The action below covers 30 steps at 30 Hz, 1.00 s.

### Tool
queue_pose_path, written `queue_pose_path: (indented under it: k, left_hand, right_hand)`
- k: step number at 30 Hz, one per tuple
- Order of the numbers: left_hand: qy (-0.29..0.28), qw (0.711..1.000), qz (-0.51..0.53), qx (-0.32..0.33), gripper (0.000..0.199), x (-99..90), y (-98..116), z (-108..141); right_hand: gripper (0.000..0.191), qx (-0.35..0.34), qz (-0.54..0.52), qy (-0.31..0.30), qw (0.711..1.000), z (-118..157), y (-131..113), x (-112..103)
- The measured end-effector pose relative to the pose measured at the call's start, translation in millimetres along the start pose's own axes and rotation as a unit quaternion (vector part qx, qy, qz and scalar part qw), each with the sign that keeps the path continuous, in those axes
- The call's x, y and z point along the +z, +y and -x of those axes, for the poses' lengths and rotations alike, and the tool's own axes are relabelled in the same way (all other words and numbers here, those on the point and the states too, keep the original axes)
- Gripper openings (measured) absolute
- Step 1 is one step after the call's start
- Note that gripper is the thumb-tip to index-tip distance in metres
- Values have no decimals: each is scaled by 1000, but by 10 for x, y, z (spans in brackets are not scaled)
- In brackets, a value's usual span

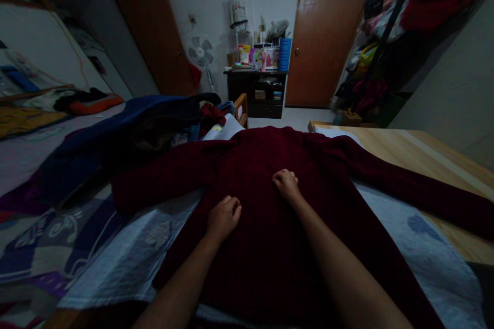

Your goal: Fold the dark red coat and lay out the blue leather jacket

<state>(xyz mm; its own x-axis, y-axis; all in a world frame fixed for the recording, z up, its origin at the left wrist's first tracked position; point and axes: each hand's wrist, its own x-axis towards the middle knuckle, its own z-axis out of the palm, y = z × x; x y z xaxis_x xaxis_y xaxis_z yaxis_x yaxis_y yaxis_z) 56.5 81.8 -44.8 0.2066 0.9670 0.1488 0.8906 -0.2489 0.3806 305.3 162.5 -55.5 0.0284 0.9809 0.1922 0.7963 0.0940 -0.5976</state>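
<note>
A dark red long-sleeved sweater [266, 247] lies spread out before me, its sleeves stretched to both sides. My right hand [286, 184] is over its upper middle, fingers bent together in a pinch. Lower and to the left, my left hand [224, 218] is over the body of the sweater with curled fingers. Whatever either hand's fingertips hold, if anything, is too small or hidden to make out. Under the sweater is a light blue-grey cloth [420, 236], which shows along both sides.
A wooden tabletop [436, 159] extends to the right beneath the cloth. Piled clothes [116, 128] lie on the left beside a patterned blanket [57, 241]. Farther back stand a white fan [201, 51] and a dark cabinet [254, 108]. Clothes hang from a rack [397, 10] at right.
</note>
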Motion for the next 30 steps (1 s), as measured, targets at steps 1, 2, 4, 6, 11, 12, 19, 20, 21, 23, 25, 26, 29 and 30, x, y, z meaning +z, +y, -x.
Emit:
queue_pose_path:
  k: [1, 2, 4, 6, 11, 12, 19, 20, 21, 23, 25, 26, 29, 30]
  left_hand:
    - [1, 1000, 13, -1, 12, 0, -2, 0]
    - [4, 999, 32, -3, 12, -1, -7, -3]
    - [27, 995, 96, -14, 12, -9, -27, -16]
    - [88, 976, 188, -58, 8, -34, -61, -35]
    - [283, 768, 497, -289, 38, -211, -154, -59]
    - [298, 720, 543, -313, 37, -265, -169, -58]
    - [342, 668, 566, -342, 31, -540, -241, -151]
    - [343, 667, 567, -341, 32, -548, -238, -187]
    - [348, 661, 571, -341, 33, -548, -228, -223]
    - [377, 649, 563, -347, 36, -536, -185, -284]
    - [394, 665, 524, -359, 39, -512, -109, -309]
    - [388, 688, 496, -359, 41, -495, -62, -305]
    - [325, 805, 392, -304, 42, -430, 101, -242]
    - [302, 848, 345, -267, 42, -402, 159, -216]
  right_hand:
    - [12, -11, 4, -13, 1000, -3, -45, 21]
    - [12, -23, 7, -25, 999, -5, -82, 37]
    - [11, -44, 10, -46, 998, -3, -130, 53]
    - [10, -59, 8, -62, 996, 16, -149, 44]
    - [11, -91, -34, -102, 990, 151, -132, -86]
    - [15, -97, -49, -114, 988, 192, -123, -124]
    - [18, 15, -322, -132, 938, 460, -6, -291]
    - [23, 26, -357, -124, 926, 481, 14, -297]
    - [26, 37, -389, -118, 913, 497, 32, -302]
    - [25, 66, -438, -114, 889, 520, 63, -311]
    - [24, 94, -481, -107, 865, 536, 87, -323]
    - [24, 107, -502, -101, 852, 543, 98, -329]
    - [25, 135, -553, -80, 818, 555, 136, -341]
    - [26, 139, -566, -73, 809, 557, 150, -343]
